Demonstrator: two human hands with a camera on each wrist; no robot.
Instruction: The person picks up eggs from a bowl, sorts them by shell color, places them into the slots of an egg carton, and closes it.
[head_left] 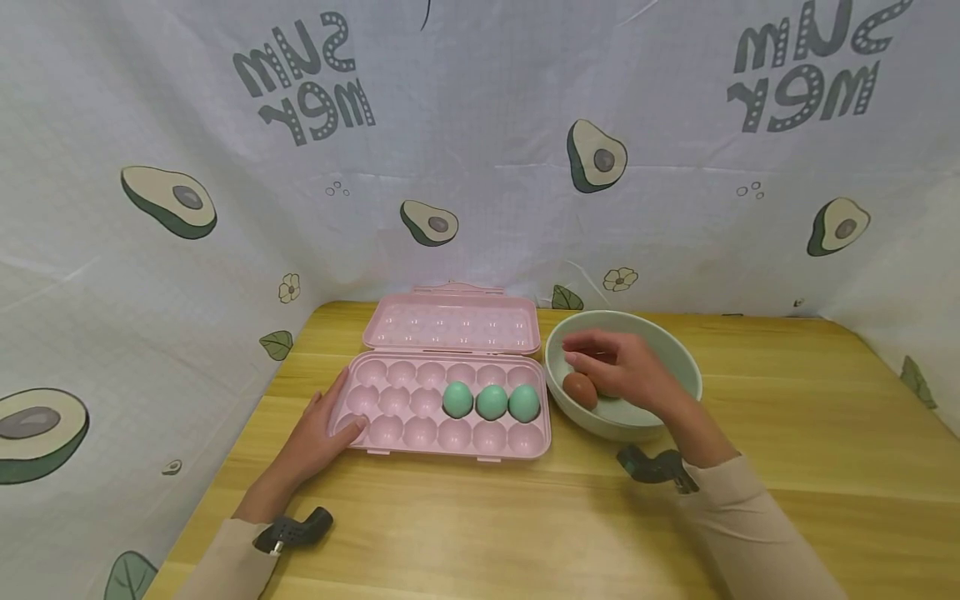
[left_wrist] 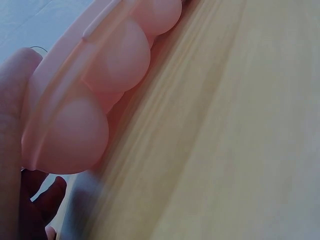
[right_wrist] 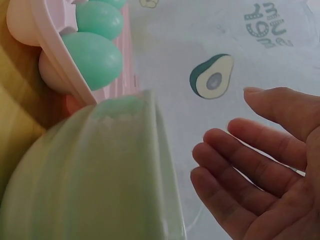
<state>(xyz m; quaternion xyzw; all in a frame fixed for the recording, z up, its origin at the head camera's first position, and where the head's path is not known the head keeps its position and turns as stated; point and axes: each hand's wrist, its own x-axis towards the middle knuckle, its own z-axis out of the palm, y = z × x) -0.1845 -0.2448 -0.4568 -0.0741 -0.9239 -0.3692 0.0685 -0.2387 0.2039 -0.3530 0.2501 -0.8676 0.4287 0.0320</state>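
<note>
A pink egg carton point(head_left: 442, 446) lies with its lid flipped back. Three green eggs point(head_left: 492, 402) fill the right end of its middle row. My left hand point(head_left: 315, 433) grips the carton's left end, thumb over the front corner; in the left wrist view the fingers point(left_wrist: 47, 200) show below the rim. A pale green bowl point(head_left: 675, 358) stands right of the carton. Over it hovers my right hand point(head_left: 626, 367), holding nothing, its fingers loosely bent in the right wrist view. A brown egg point(head_left: 581, 390) sits in the bowl by the fingertips; the hand hides part of the inside.
The carton's lid point(head_left: 453, 321) lies behind its base, near a white cloth backdrop point(head_left: 487, 150) printed with avocados. Wooden table surface point(head_left: 787, 417) extends to the right of the bowl and in front of the carton.
</note>
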